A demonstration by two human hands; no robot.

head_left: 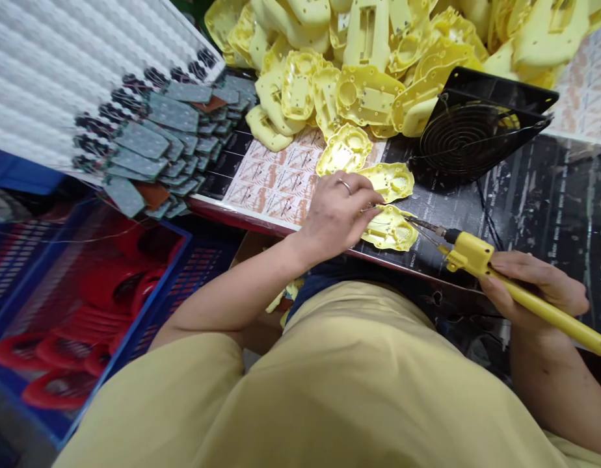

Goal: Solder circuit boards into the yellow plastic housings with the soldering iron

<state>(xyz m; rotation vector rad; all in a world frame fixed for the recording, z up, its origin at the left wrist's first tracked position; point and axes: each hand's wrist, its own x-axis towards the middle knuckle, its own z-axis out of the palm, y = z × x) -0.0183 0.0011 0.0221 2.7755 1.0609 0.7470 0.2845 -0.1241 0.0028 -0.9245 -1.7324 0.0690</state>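
Observation:
My right hand is closed around the handle of a yellow soldering gun. The gun's metal tip and a thin feed tube reach left to the edge of a yellow plastic shell half at the table's front edge. Over that shell's left end is my left hand, a ring on one finger, its fingertips pinched together. A thin dark line shows by the fingertips, too fine to name surely. Just behind lies a second shell half, partly covered by the fingers, and a third shell half sits farther back.
Yellow shells are heaped at the back. A black fan stands to their right, its cord trailing forward. Grey-green boards with black wired parts are stacked at left beside white foam. Below, a blue crate holds red rings.

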